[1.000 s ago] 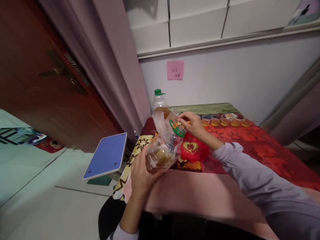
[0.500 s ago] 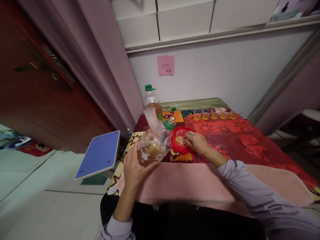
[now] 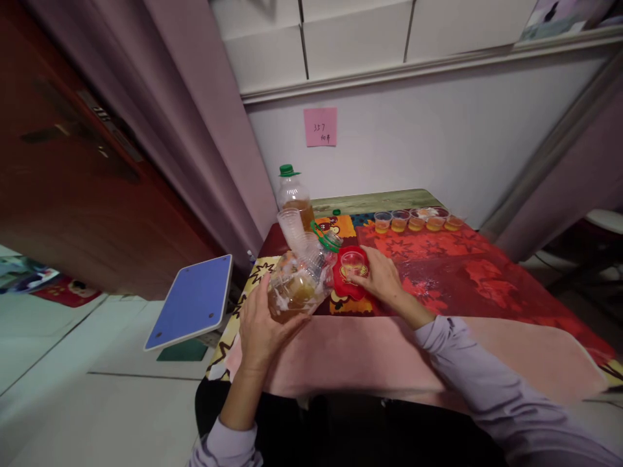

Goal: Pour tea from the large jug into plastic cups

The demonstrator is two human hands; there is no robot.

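Now that the right hand [image 3: 382, 275] has its grip on the red dish [image 3: 342, 286], shifted closer to the tilted bottle [image 3: 298, 293], the clear cup [image 3: 351, 260] on it sits near the bottle's mouth, left hand [image 3: 259, 324] grasping the bottle's lower end.

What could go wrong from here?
The open, tilted bottle in the left hand could spill if it tips further. The stacked cups are close to it and might get knocked. The clear cup on the red dish, by the right hand, might topple if the dish shifts.
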